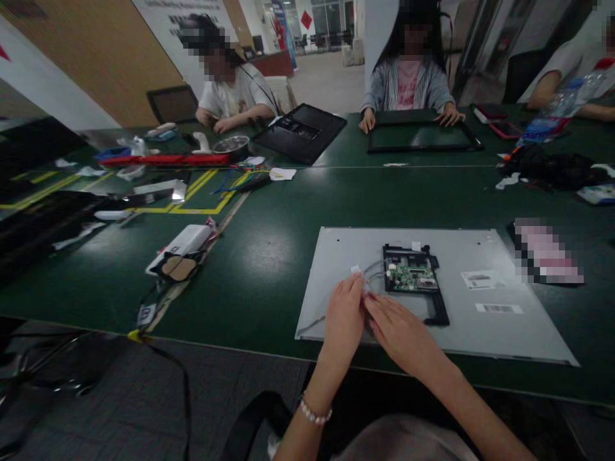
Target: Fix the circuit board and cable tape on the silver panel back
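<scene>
My left hand [344, 315] and my right hand [404, 330] meet fingertip to fingertip at the left of a black plastic frame with a green circuit board [412, 276]. A thin grey cable [376, 264] runs from the board to my fingers. Both hands are closed around the cable's end, and a small white tab [355, 269] sticks out above the left fingers. What exactly lies between the fingertips is mostly hidden. Frame and board rest on a flat, silver-grey display panel [331, 256] with white labels [480, 280] on its right half.
A phone [548, 253] lies right of the panel. On the green table [259, 256] sit a white device with a cable [185, 250], a red strip [158, 160], a black laptop cover [307, 131] and a plastic bottle [552, 118]. Across from me, one person holds a black screen frame [425, 150].
</scene>
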Demonstrator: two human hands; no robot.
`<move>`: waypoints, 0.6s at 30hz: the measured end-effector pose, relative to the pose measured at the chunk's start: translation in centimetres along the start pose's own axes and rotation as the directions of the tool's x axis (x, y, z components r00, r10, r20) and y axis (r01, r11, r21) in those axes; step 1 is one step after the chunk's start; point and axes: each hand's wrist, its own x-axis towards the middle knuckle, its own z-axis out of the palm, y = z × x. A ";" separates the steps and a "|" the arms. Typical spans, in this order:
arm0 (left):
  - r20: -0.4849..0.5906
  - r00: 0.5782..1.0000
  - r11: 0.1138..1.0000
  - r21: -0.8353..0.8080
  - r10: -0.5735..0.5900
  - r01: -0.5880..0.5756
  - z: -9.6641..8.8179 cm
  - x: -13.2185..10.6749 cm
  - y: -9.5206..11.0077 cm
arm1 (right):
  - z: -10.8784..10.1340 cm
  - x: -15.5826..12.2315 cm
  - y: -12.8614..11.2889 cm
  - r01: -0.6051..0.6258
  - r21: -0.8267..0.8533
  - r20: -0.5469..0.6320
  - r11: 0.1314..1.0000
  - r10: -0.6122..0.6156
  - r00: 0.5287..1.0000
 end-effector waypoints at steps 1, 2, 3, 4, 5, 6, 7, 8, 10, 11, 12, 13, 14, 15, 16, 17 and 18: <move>-0.009 1.000 1.000 0.007 -0.018 0.018 0.1 0.2 0.1 | -0.1 -0.3 -0.2 -0.006 -0.003 0.017 1.000 0.006 1.000; -0.017 0.999 0.999 0.008 -0.031 0.032 0.2 0.3 0.1 | -0.2 -0.6 -0.4 -0.012 -0.007 0.034 1.000 0.012 0.999; -0.023 0.999 0.999 0.004 -0.042 0.042 0.3 0.4 0.1 | -0.3 -1.0 -0.5 -0.019 -0.011 0.051 1.000 0.019 0.999; -0.028 0.998 0.999 -0.001 -0.051 0.051 0.4 0.5 0.1 | -0.3 -1.3 -0.6 -0.028 -0.015 0.067 0.999 0.029 0.997; -0.032 0.998 0.998 -0.005 -0.061 0.061 0.5 0.6 0.1 | -0.3 -1.6 -0.7 -0.039 -0.017 0.082 0.999 0.040 0.996; -0.033 0.997 0.998 -0.009 -0.070 0.069 0.5 0.6 0.0 | -0.3 -1.8 -0.7 -0.049 -0.016 0.096 0.999 0.051 0.994; -0.032 0.996 0.997 -0.013 -0.077 0.077 0.6 0.7 0.0 | -0.2 -2.0 -0.8 -0.061 -0.010 0.109 0.998 0.061 0.992; -0.031 0.996 0.996 -0.016 -0.085 0.085 0.6 0.7 0.0 | -0.2 -2.2 -0.9 -0.073 0.002 0.120 0.997 0.072 0.990; -0.029 0.994 0.995 -0.023 -0.101 0.100 0.5 0.7 0.1 | -0.4 -2.3 -1.1 -0.104 0.041 0.133 0.994 0.098 0.986; -0.029 0.994 0.994 -0.024 -0.104 0.104 0.4 0.7 0.2 | -0.7 -2.2 -1.2 -0.121 0.068 0.140 0.990 0.110 0.984; -0.032 0.994 0.994 -0.021 -0.104 0.103 0.3 0.7 0.2 | -1.2 -2.2 -1.3 -0.141 0.104 0.147 0.984 0.125 0.981; -0.036 0.995 0.995 -0.015 -0.098 0.097 0.3 0.7 0.3 | -1.8 -2.2 -1.3 -0.164 0.152 0.157 0.975 0.140 0.978; -0.042 0.995 0.996 -0.006 -0.087 0.087 0.2 0.6 0.3 | -2.6 -2.3 -1.2 -0.192 0.209 0.168 0.959 0.158 0.973; -0.049 0.996 0.997 0.003 -0.075 0.076 0.2 0.6 0.3 | -3.6 -2.5 -0.9 -0.229 0.272 0.177 0.935 0.186 0.967; -0.056 0.996 0.998 0.012 -0.065 0.066 0.2 0.6 0.3 | -4.6 -2.8 -0.4 -0.271 0.334 0.187 0.903 0.218 0.958; -0.063 0.996 0.998 0.018 -0.057 0.058 0.2 0.6 0.3 | -5.7 -3.2 0.4 -0.327 0.378 0.181 0.866 0.277 0.944; -0.069 0.996 0.998 0.020 -0.052 0.053 0.3 0.6 0.3 | -6.8 -3.8 1.4 -0.391 0.395 0.156 0.832 0.358 0.920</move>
